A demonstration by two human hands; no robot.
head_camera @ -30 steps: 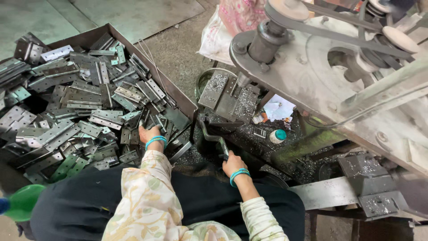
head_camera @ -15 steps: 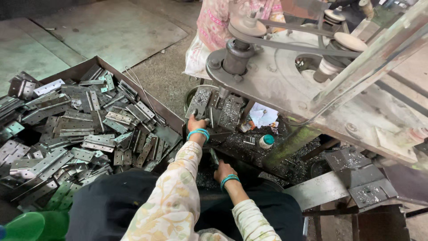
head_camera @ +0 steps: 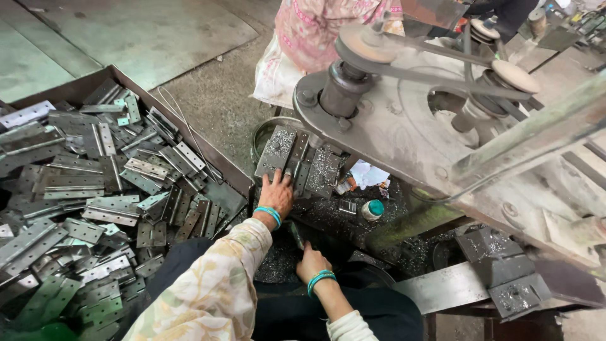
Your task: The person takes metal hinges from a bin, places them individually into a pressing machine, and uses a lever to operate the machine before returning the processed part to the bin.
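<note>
My left hand (head_camera: pixel 275 193), with a teal bangle at the wrist, reaches forward and grips a grey metal hinge (head_camera: pixel 282 153) that lies on the machine bed under the spindle (head_camera: pixel 344 88). The hinge is dusted with metal shavings. My right hand (head_camera: pixel 312 261), also with a teal bangle, sits lower and closer to me. Its fingers are closed around a dark lever (head_camera: pixel 297 235) in front of my lap. A floral sleeve covers my left arm.
A brown box (head_camera: pixel 208 155) full of several grey and green hinges stands at my left. A belt-driven machine (head_camera: pixel 442 126) fills the right side. A small teal-capped bottle (head_camera: pixel 374 209) and white rag lie among shavings. Another person in pink sits behind the machine.
My left hand has left the hinge pile in the box and moved right and forward onto the machine bed. My right hand has stayed low by the lever.
</note>
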